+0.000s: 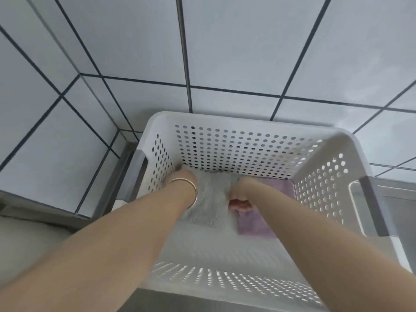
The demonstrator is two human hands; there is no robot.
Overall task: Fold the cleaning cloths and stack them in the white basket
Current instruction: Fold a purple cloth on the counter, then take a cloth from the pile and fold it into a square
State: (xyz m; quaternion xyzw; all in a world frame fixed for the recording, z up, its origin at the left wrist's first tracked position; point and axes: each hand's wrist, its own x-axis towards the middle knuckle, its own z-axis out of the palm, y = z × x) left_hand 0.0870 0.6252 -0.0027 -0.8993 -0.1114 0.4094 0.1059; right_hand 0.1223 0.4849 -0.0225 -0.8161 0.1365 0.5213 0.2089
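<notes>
Both my arms reach down into the white perforated basket. A folded grey cloth lies on its floor at the far left, and a folded purple cloth lies to its right. My left hand, with a thin bangle on the wrist, is at the grey cloth's far left corner; its fingers are hidden. My right hand has its fingers curled at the grey cloth's right edge, over the purple cloth.
The basket stands against a wall of pale tiles with dark grout. Grey handles stick out on the basket's left and right sides. A thin metal pipe runs up the wall behind. The basket's near floor is bare.
</notes>
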